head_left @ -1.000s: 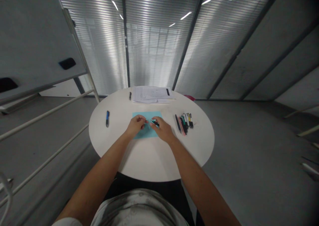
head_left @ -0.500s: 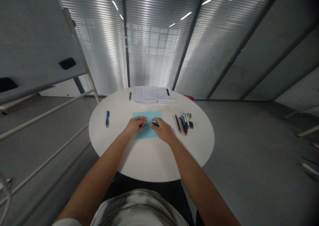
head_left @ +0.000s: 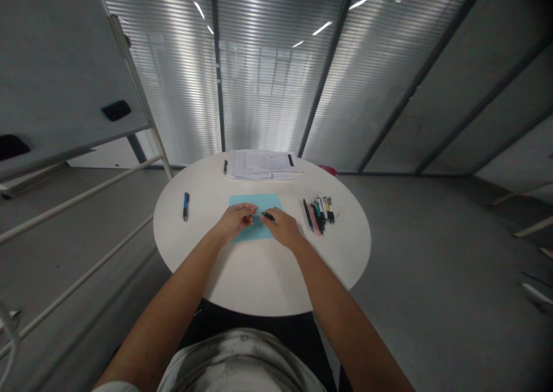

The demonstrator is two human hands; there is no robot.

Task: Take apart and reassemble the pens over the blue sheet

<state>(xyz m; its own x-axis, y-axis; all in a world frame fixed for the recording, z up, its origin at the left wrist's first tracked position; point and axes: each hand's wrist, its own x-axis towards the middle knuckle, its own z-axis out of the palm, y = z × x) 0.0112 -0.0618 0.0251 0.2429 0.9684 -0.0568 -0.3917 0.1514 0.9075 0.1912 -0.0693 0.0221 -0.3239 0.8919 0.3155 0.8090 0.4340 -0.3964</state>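
Note:
Over a light blue sheet on the round white table, my two hands are close together. My right hand is closed around a dark pen with a bit of green, which points left toward the other hand. The fingertips of my left hand are pinched by the pen's left end. Something small and pale shows between the two hands, too tiny to name. Right of the blue sheet, several pens and markers lie side by side, black, pink, green, white and yellow.
A blue and black pen lies on the table's left side. At the far edge are a stack of papers and a dark pen. A whiteboard on a pale metal frame stands at the left.
My left fingertips have closed together and come nearer to the pen's left end. My right fingers have curled in closer around the pen.

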